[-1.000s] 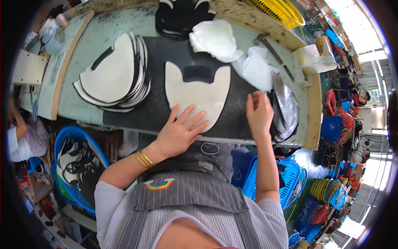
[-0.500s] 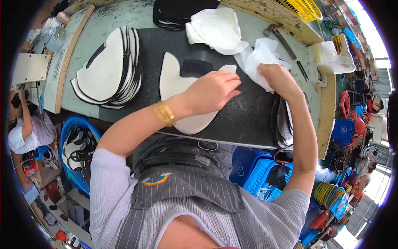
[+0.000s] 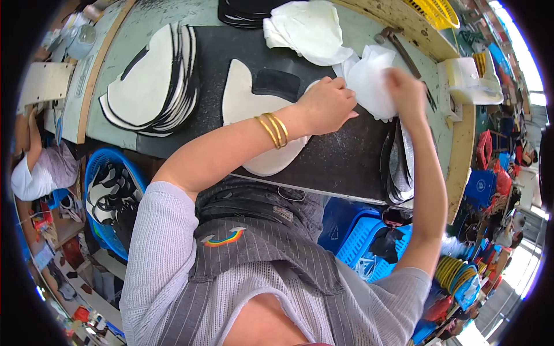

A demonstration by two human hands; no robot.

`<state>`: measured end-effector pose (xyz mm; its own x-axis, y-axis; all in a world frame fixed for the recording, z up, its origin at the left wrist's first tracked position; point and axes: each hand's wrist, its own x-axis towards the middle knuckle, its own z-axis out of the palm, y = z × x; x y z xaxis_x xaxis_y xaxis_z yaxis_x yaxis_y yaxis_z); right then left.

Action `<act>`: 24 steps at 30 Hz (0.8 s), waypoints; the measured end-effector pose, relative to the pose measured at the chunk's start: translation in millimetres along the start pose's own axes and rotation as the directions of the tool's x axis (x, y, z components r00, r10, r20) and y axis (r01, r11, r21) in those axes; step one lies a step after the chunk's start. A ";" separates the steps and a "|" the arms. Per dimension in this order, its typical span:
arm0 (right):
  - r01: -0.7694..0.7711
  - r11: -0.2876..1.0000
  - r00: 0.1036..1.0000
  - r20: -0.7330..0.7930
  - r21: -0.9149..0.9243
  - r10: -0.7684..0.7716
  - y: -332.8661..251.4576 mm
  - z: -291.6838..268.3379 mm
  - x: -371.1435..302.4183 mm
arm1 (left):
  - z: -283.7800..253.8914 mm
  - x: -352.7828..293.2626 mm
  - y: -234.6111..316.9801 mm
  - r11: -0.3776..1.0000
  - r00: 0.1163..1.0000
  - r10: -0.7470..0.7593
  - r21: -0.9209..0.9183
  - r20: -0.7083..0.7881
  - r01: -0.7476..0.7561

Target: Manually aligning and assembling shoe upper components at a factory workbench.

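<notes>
A cream U-shaped piece with a black backing patch (image 3: 277, 82) lies flat on the dark work mat (image 3: 346, 155). My left hand (image 3: 328, 105) hovers over the right arm of the cream piece (image 3: 239, 98) with its fingers curled together; whatever they may hold is hidden. Three gold bangles circle that wrist. My right hand (image 3: 408, 95) is at the right edge of some thin, translucent white sheets (image 3: 369, 81), its fingers smeared by motion. Behind these sheets lies a pile of thicker white pieces (image 3: 306, 32).
A fanned stack of cream-and-black pieces (image 3: 141, 92) lies at left, dark pieces (image 3: 398, 167) at right, black ones (image 3: 248, 12) behind. A hammer (image 3: 404, 53) rests by the wooden ledge (image 3: 461, 144). Blue baskets (image 3: 112, 158) (image 3: 358, 242) stand below. Another person (image 3: 43, 167) works far left.
My left hand has moved right and its fingers have curled in more. My right hand has shifted right and slightly away from me, along the thin white sheets. The view has shifted slightly.
</notes>
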<state>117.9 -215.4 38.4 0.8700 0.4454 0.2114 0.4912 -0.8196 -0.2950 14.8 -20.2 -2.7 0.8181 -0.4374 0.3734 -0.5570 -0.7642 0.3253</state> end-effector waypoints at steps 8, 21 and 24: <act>0.038 0.651 0.749 -0.453 0.758 0.484 -96.3 -55.0 -72.4 | -49.0 -38.3 0.6 0.435 0.884 -0.468 -0.877 -0.026 0.204; -0.537 0.437 0.836 0.525 0.722 0.161 -168.3 49.7 -138.7 | -98.9 -189.4 -19.2 0.253 0.705 -0.623 -0.765 0.340 0.593; -0.521 0.467 0.842 0.518 0.714 0.148 -171.0 51.6 -136.7 | -102.4 -186.6 -22.2 0.207 0.664 -0.642 -0.747 0.384 0.632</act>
<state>-82.8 -117.5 11.8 0.8274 0.4407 -0.3482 -0.1939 -0.3577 -0.9135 -140.1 126.9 9.4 0.9554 0.0179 -0.2947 0.2952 -0.0809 0.9520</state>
